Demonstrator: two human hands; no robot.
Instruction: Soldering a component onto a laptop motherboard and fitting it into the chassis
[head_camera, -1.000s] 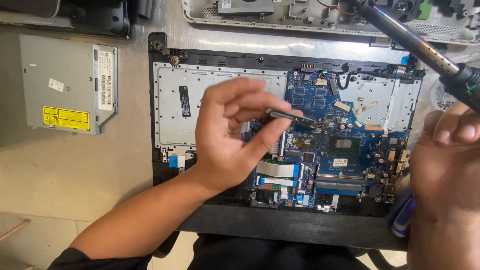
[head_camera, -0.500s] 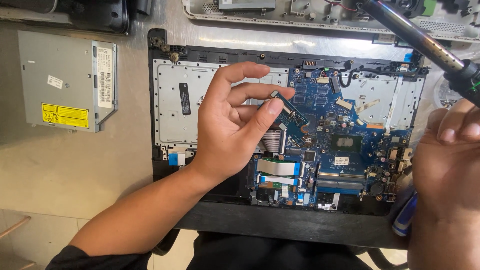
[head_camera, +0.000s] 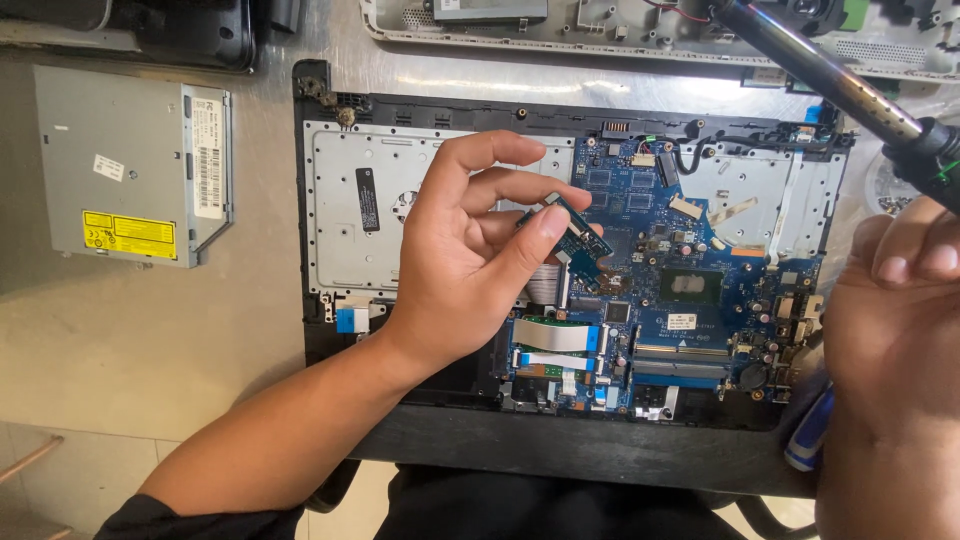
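Note:
An opened laptop base (head_camera: 420, 112) lies before me with its blue motherboard (head_camera: 690, 290) exposed. My left hand (head_camera: 470, 250) hovers over the middle of it and pinches a small blue circuit board (head_camera: 572, 232) between thumb and fingers, tilted up off the motherboard. My right hand (head_camera: 895, 300) is at the right edge of the laptop with fingers curled; a blue-handled tool (head_camera: 808, 432) shows below the palm. Whether that hand grips it is hidden.
A grey optical drive (head_camera: 130, 165) with a yellow label lies on the table to the left. A black rod-like tool or lamp arm (head_camera: 830, 85) crosses the upper right. Another grey laptop shell (head_camera: 600, 30) lies along the far edge.
My left hand has turned and lifted the small circuit board, tilting it more upright. The right hand has stayed in place.

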